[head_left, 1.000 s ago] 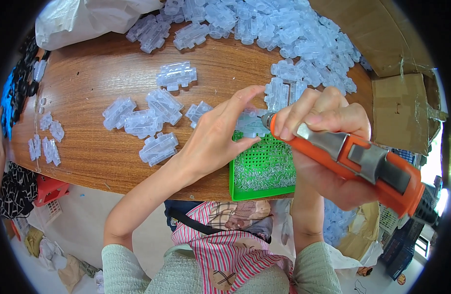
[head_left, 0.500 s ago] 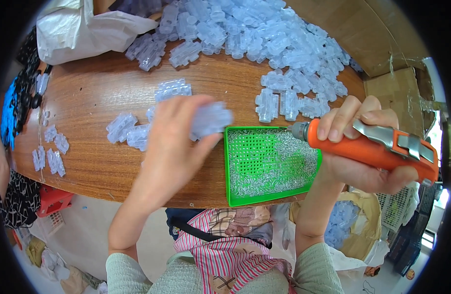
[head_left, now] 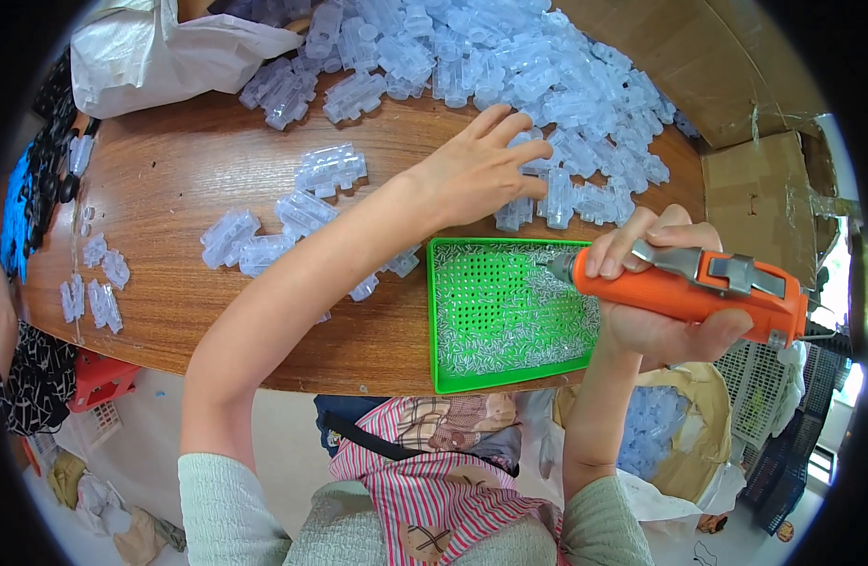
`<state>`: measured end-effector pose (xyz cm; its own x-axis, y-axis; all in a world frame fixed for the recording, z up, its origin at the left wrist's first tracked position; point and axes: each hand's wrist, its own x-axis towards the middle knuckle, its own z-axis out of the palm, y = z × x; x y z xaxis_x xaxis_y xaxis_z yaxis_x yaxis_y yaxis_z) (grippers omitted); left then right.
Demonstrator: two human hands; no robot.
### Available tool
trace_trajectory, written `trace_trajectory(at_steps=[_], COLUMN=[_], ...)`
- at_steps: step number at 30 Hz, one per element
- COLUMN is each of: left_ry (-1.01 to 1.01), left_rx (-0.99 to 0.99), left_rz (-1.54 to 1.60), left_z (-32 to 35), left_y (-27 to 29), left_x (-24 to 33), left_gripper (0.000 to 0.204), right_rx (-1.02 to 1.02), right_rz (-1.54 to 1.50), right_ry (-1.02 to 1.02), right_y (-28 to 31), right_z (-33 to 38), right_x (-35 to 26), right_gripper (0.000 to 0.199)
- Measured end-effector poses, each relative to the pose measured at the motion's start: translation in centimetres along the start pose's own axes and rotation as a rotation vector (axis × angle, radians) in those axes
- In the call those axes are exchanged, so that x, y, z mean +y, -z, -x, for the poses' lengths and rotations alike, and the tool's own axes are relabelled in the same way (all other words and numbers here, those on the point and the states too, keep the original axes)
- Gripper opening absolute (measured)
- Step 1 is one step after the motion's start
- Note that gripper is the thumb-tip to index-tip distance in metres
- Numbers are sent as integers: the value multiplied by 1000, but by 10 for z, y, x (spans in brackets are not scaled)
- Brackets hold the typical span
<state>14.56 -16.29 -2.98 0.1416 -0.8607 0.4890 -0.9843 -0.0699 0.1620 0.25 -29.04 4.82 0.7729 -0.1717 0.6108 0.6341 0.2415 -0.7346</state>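
Head view.

Left hand (head_left: 486, 170): bare, fingers parted and lightly curved, over the near edge of the heap; nothing seen gripped; contact with the parts beneath cannot be told.

Right hand (head_left: 642, 325): closed round an orange, smooth-bodied power screwdriver with metal clip and grey nose (head_left: 684, 291), tip pointing left over the tray.

Heap of translucent bluish-white moulded plastic parts, ribbed and tubular (head_left: 509, 66): at the table's far side, nearest pieces beside the left fingers.

Bright green perforated plastic tray, rectangular, low-walled (head_left: 435, 325): at the table's near edge, strewn with small silvery screws (head_left: 509, 356).

Brown wood-grain tabletop, glossy (head_left: 170, 226): beneath all these.

Loose group of similar translucent parts (head_left: 330, 168): left of centre; the left forearm lies across the view and partly hides several.

White crinkled sack (head_left: 170, 61): far left.

Brown cardboard box, taped (head_left: 759, 193): right, bordering the heap.
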Motion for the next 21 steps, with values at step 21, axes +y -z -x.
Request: trace_trajectory(at_steps=[21], left_ry=[616], left_rx=[123], left_rz=[428], left_z=[75], left_y=[79], left_x=[55], left_gripper=[57], right_rx=[-167], right_rz=[-118], right_ry=[-165], right_y=[-10], right_z=[32], right_x=[51], right_gripper=[84])
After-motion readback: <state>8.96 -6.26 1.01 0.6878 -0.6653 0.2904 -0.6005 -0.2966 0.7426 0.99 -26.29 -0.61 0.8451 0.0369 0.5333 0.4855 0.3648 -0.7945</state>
